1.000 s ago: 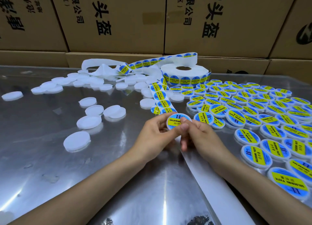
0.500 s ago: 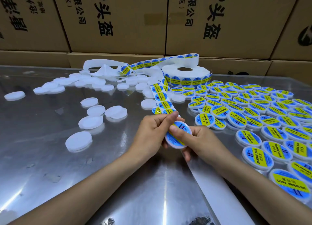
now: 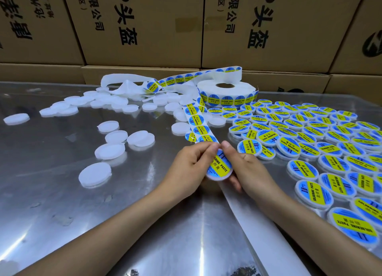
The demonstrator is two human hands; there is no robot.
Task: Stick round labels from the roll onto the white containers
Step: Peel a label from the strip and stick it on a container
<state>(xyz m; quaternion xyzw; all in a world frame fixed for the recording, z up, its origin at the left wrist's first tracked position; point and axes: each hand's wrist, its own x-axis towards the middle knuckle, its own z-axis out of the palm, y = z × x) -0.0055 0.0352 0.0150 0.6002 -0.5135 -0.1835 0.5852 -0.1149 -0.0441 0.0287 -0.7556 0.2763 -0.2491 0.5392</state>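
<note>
Head view over a shiny metal tabletop backed by stacked cardboard boxes printed with large black Chinese characters and a "P". Right of centre, rows of labelled containers spread across the tabletop; unlabelled white containers lie scattered to the left. Behind them sits the label roll, its strip trailing down to the hands. One container, held above the tabletop between both hands, has tipped lower and closer than a second ago, its blue-and-yellow label reading "SOLDERING PASTE" above Chinese characters. Left hand grips its left edge, fingers curled, thumb tip at the top; right hand grips the right edge, thumb meeting the left.
</note>
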